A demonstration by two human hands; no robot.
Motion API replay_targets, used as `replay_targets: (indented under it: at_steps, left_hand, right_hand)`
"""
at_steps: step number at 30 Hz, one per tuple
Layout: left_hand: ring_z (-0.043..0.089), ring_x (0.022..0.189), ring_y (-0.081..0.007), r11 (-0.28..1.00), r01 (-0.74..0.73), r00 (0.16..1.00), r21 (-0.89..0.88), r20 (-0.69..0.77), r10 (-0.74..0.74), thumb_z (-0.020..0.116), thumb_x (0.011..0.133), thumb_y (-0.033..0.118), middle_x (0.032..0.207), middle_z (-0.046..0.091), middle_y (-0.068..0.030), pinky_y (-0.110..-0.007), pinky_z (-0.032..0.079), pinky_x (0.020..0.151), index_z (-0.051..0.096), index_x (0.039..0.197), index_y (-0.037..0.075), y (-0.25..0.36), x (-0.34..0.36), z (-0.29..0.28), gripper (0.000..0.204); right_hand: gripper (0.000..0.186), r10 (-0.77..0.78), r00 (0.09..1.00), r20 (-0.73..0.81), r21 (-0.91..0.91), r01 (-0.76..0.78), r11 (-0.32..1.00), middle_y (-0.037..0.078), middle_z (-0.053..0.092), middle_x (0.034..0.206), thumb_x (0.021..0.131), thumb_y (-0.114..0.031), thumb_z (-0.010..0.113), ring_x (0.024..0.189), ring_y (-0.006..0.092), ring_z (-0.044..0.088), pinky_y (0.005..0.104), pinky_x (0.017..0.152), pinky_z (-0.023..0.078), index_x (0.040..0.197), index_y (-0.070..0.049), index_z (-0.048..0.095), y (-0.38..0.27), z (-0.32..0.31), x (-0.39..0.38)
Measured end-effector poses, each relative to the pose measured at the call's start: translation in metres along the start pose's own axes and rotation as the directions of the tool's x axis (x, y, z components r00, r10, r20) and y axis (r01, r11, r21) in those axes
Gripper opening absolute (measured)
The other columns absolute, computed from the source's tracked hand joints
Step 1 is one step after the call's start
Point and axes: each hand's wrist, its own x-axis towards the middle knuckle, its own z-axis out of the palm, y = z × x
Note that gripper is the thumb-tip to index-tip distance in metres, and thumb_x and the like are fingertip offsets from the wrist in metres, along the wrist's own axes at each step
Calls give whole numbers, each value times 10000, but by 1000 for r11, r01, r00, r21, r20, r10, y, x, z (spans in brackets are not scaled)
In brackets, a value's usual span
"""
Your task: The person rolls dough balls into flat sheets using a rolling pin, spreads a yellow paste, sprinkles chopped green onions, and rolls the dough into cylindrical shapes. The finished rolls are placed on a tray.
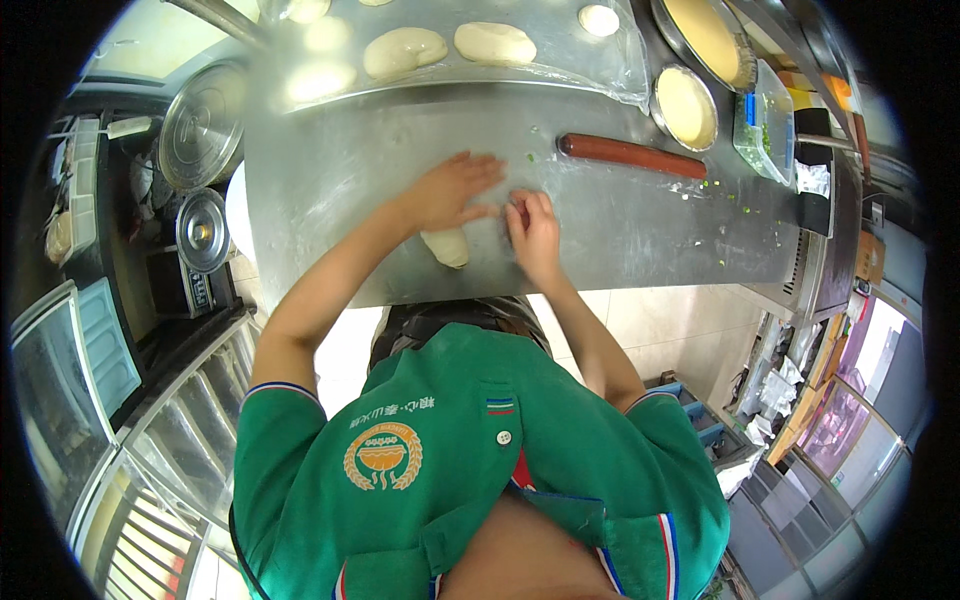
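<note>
A short, pale piece of dough (447,249) lies on the steel worktop (340,240), near its front edge. My left hand (455,193) is just beyond the dough, fingers stretched out and spread, low over the metal. Its heel partly covers the dough's far end; whether they touch I cannot tell. To the right of the dough, my right hand (537,236) has its fingers curled in toward the thumb. What those fingers hold, if anything, is hidden. A reddish-brown rolling pin (632,156) rests farther back on the right.
Along the back, rounded dough pieces (495,44) sit on a sheet of clear plastic (580,72). At the far right stand a metal bowl of yellowish batter (686,108), a larger pan (738,62) and a clear plastic tub (764,125). Green bits dot the right side.
</note>
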Motion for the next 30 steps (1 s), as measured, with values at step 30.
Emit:
replay_targets:
  at_steps: [30]
  left_hand:
    - [631,967,-283,769,639,700,2,-414,-581,629,826,32,1106,649,-134,-379,505,805,689,1070,45,22,2,24,252]
  right_hand:
    - [193,72,995,74,-48,-69,996,105,709,963,833,-16,677,807,279,705,325,748,565,1026,-15,688,25,-47,43]
